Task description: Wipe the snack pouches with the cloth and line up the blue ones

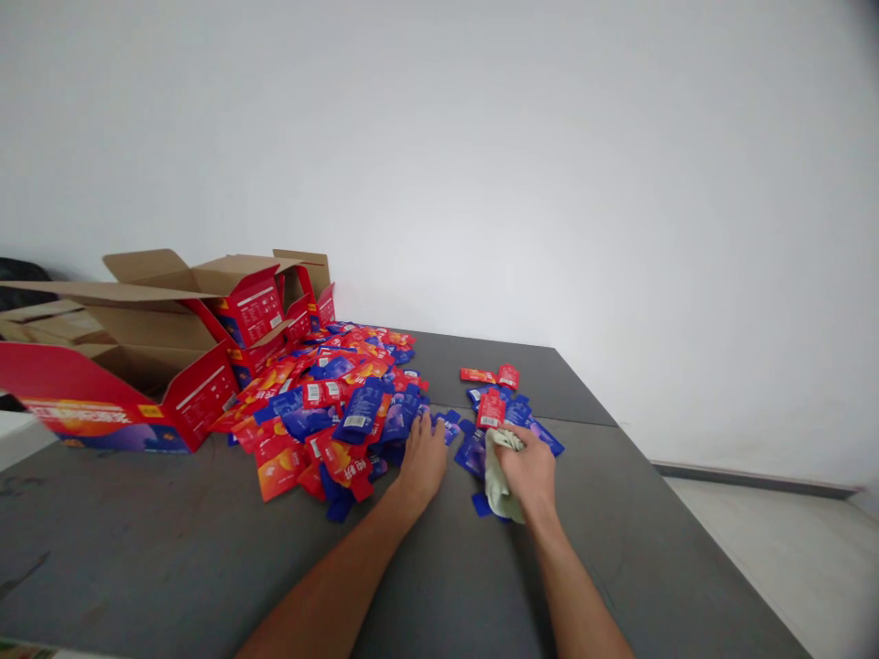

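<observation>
A large heap of red and blue sachets (pixel 330 403) covers the grey table (pixel 206 567). My left hand (pixel 422 462) lies flat with spread fingers at the heap's right edge, touching blue sachets. My right hand (pixel 528 471) is closed around a pale green cloth (pixel 498 485), which hangs down to the table. Just beyond it lies a smaller pile of sachets (pixel 501 407), mostly blue with a few red ones on top.
Open red cardboard boxes (pixel 171 348) with raised flaps stand at the table's left, touching the big heap. A white wall rises behind. The table's right edge (pixel 687 513) drops to a pale floor.
</observation>
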{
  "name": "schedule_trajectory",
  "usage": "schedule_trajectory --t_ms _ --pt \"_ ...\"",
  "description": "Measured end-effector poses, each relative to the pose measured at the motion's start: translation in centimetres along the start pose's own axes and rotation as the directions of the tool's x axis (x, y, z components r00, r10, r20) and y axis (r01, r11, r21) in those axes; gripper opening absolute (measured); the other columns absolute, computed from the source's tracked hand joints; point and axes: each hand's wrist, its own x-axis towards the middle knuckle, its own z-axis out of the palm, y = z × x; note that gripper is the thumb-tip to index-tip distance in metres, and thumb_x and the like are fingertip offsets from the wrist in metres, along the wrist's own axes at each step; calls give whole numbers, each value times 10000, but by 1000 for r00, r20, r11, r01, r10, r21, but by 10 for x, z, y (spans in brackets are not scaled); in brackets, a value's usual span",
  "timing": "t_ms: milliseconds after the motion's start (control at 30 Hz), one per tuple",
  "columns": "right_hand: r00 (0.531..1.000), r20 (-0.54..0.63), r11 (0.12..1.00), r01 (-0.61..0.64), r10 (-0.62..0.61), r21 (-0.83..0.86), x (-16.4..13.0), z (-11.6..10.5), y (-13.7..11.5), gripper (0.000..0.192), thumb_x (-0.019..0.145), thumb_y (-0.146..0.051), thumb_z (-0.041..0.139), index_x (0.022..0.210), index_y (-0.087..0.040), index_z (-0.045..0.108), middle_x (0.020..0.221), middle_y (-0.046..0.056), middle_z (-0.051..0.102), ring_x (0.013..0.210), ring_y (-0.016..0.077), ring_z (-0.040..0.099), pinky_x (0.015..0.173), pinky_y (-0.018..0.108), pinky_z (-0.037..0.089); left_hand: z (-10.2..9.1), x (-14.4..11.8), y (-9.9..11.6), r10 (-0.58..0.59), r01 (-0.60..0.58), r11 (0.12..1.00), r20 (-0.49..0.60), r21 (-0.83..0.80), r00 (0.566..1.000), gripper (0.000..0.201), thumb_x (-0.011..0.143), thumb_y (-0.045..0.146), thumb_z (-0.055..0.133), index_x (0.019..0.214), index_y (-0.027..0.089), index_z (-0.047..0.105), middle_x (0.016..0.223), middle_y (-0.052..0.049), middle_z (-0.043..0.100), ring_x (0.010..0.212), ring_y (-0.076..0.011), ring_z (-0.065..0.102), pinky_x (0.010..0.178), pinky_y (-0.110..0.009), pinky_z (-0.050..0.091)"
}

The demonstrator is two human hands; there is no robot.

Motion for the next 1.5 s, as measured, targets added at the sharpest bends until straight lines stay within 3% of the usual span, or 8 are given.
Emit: schedule_trajectory --t_ms 233,600,733,867,1100,1233,1367,1500 --pt "987 116 991 -121 114 58 4 6 10 282 645 -230 589 844 -216 788 736 46 752 681 238 681 610 292 478 -12 -8 15 372 -343 925 216 -162 903 454 928 200 424 1372 249 504 1459 -81 497 1410 -307 309 1120 -519 271" --pt "982 149 968 -149 119 204 -1 15 12 330 615 -223 603 892 -189 780 731 38 755 638 224 679 553 266 471 -29 -13 21 366 -344 929 215 -134 905 497 645 233 677 1138 231 620 1173 -108 562 1171 -324 451 1006 -470 341" --pt "991 90 946 -125 102 300 -1 13 12 352 600 -253 635 911 -180 782 732 37 755 602 224 668 535 279 481 -30 -16 25 469 -426 877 205 -221 859 556 654 291 699 1187 197 569 1348 -138 509 1288 -348 393 1087 -489 290" --pt "998 6 924 -55 57 379 -1 9 9 337 598 -295 665 893 -185 785 723 27 751 599 222 665 547 296 500 -30 -17 29 539 -434 830 298 -352 788 414 810 236 553 1221 185 537 1208 -125 614 1132 -263 548 1005 -385 405" --pt "998 -65 898 49 -23 438 -3 -4 2 379 663 -358 715 983 -159 758 863 68 758 769 248 680 688 332 533 -34 -9 24 249 -148 839 129 -523 960 387 944 242 350 1244 164 582 1207 -136 647 1143 -251 581 1040 -402 405" --pt "980 -110 920 194 -166 339 -7 -3 -3 289 715 -315 680 963 -184 754 989 79 742 886 251 670 815 360 524 -41 -4 19 -92 285 496 277 -820 956 258 917 313 442 1016 165 629 946 -82 670 913 -228 641 877 -415 516" --pt "923 -6 883 370 -384 288 -19 10 -11 286 741 -212 601 990 -217 742 1064 74 712 972 241 658 887 366 518 -48 -4 21 -90 463 -29 464 -886 881 239 810 352 633 975 185 591 888 -39 632 809 -195 636 717 -379 563" --pt "851 96 836 478 -517 269 -32 26 -16 367 710 -127 551 1017 -229 726 1059 72 693 990 229 651 909 358 523 -51 -6 20 -79 429 -82 435 -900 897 259 742 309 720 932 180 601 892 -47 641 831 -193 640 688 -325 554"
